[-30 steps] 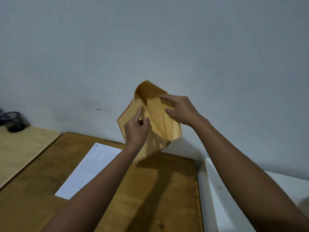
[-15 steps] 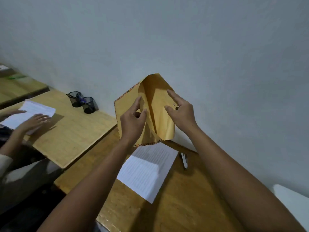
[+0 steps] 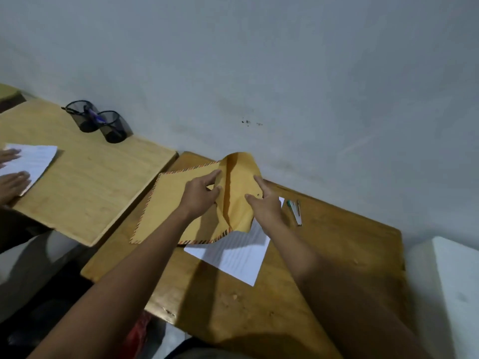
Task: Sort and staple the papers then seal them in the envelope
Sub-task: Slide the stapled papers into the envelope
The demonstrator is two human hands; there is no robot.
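From the head view, the envelope [image 3: 181, 203], held up against the wall a second ago, has come down to lie across the papers [image 3: 238, 252] on the worktop [image 3: 324, 255], which suggests loading is about to begin. The left hand [image 3: 201, 194] pinches the mouth edge with curled fingers; the right hand [image 3: 264, 206] props the raised flap with nearly straight fingers. The envelope is mustard-brown, stripe-edged, creased and gaping.
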